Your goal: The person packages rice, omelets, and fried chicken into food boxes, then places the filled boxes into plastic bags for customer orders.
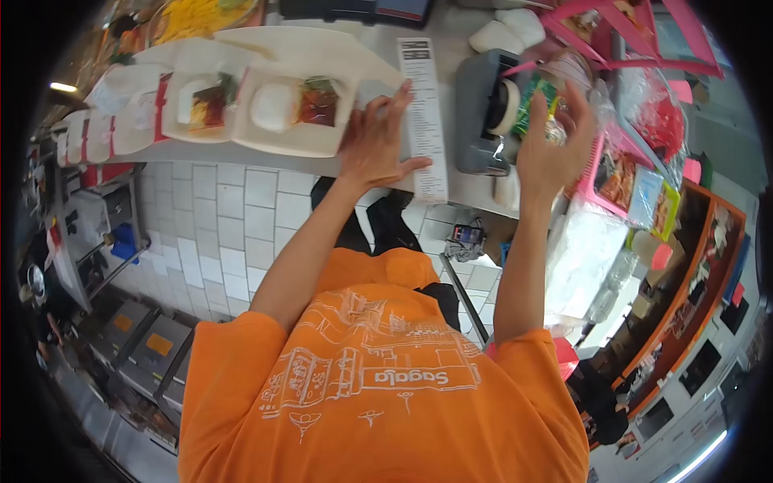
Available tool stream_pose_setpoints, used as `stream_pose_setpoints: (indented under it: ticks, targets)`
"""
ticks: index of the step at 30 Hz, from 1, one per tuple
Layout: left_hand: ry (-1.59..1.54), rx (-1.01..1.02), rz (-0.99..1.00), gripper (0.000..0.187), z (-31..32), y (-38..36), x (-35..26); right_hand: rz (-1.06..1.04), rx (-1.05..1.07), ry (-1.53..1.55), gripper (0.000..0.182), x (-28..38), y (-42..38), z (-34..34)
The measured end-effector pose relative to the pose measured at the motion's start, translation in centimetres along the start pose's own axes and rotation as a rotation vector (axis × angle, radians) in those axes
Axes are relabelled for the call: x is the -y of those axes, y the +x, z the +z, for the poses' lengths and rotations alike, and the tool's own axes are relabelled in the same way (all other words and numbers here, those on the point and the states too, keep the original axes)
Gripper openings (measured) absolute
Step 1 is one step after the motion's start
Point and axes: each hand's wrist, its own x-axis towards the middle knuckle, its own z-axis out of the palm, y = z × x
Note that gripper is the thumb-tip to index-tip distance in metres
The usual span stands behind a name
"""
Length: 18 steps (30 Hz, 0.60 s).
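My left hand (378,143) rests on the counter with its fingers apart, its index finger and thumb touching the edge of a long printed receipt (424,129). Just left of it stands an open takeaway box (336,141) with a white mound of rice (274,106) and a sauce packet (318,105) inside. On the receipt's other side is a grey tape dispenser (477,117) with a roll of tape (505,106). My right hand (555,153) hovers right of the dispenser, fingers spread and slightly curled, with nothing visible in its grasp. Behind it lies a green packet (535,103), partly covered.
More takeaway boxes (179,121) line the counter to the left. A pink basket (600,181) with packets stands at the right, near plastic bags (584,253). White wrapped bundles (507,32) lie behind the dispenser. Yellow food (193,20) is at the back left.
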Motion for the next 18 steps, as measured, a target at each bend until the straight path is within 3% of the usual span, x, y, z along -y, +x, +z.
stream_pose_setpoints:
  ticks: [1,3,5,7,8,10,13,14,16,18]
  targets:
    - [-0.047,-0.043,0.056,0.094,0.1,-0.5,0.2,0.081,0.06,0.066,0.036,1.6,-2.5,-1.5]
    - [-0.124,-0.138,0.181,0.074,0.4,-2.1,1.5,0.096,0.437,0.266,0.032,3.3,-9.1,-2.7]
    - [-0.063,-0.209,0.383,0.048,-1.8,-5.9,0.3,0.092,0.652,0.182,0.041,3.5,-13.0,-1.8]
    - [-0.017,-0.268,0.242,0.041,-4.9,-9.7,-0.5,-0.089,0.688,0.007,0.046,2.1,-14.9,0.3]
    - [0.015,-0.274,0.201,0.041,-5.6,-10.0,0.0,-0.167,0.702,-0.09,0.049,1.5,-15.6,0.9]
    - [0.069,-0.284,0.125,0.04,-6.1,-10.5,0.9,-0.099,0.721,-0.094,0.053,2.2,-15.0,2.5]
    - [0.068,-0.065,0.291,0.046,-1.1,-6.5,0.4,-0.07,0.717,0.017,0.051,1.0,-14.3,3.5]
    - [0.108,-0.059,0.227,0.05,-0.5,-5.4,-0.5,-0.072,0.713,0.073,0.05,0.2,-13.9,3.6]
    - [0.186,-0.058,0.104,0.058,-0.4,-2.9,-1.5,0.237,0.75,0.274,0.05,0.9,-12.9,-0.9]
    - [0.178,-0.046,0.088,0.064,-0.5,-2.7,-1.3,0.319,0.431,0.212,0.05,0.8,-14.1,-4.2]
